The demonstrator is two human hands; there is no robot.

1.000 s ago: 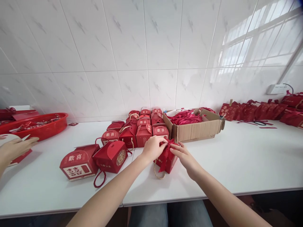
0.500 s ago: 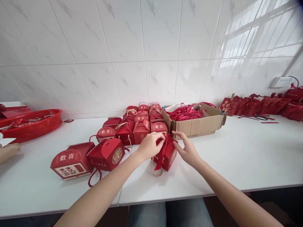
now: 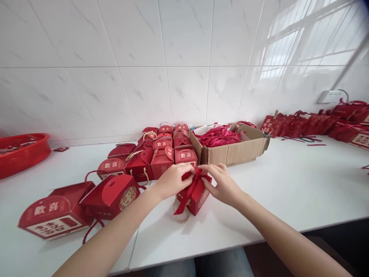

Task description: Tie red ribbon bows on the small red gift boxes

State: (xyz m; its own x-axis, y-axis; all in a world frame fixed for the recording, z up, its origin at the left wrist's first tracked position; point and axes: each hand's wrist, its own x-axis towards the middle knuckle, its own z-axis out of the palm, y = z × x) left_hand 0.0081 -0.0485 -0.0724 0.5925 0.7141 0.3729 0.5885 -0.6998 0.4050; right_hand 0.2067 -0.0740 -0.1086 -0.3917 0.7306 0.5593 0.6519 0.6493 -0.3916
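Observation:
A small red gift box stands on the white table in front of me, with a gold printed medallion on its side and a twisted beige cord handle hanging at its left. On top of it lies a red ribbon shaped into a bow, one tail falling down the front. My left hand pinches the left part of the ribbon with bent fingers. From the other side, my right hand has thumb and fingers closed on the ribbon's right part. The knot is partly hidden by the fingers.
Behind stands an open cardboard box full of red ribbons. Several red gift boxes crowd beside it, and two more lie at the left. A red basin is far left; red bags line the right wall.
The view has turned a little to the right. My right fingers have come in closer over the bow, and my left hand stays at the ribbon. The other person's hand at left has left the view.

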